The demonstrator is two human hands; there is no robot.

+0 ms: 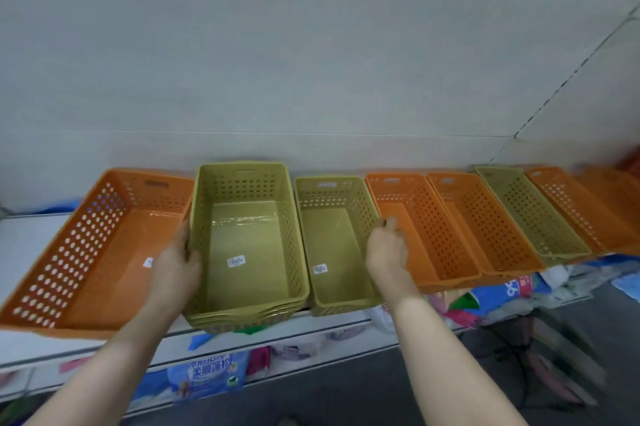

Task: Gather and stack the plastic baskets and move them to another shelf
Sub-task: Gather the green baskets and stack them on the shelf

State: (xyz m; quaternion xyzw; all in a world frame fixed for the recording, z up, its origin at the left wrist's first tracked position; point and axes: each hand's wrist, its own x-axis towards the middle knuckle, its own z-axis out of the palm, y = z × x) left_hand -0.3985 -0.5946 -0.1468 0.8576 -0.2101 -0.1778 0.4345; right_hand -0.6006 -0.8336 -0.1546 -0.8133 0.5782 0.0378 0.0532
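Baskets: light, stiff, perforated plastic, best taken by rims. Left hand (176, 261) clasping green stack (246, 238) wall; right hand (386, 247) half-curled, empty, beside single green basket (332, 242).

Head view — one wide-angle camera, close above the shelf (221, 330).
It faces forward and down; wall fills the upper frame.

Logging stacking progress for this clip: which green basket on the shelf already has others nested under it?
The green stack gripped by the left hand, second from the left. Several rims show at its front; the other green baskets stand single.
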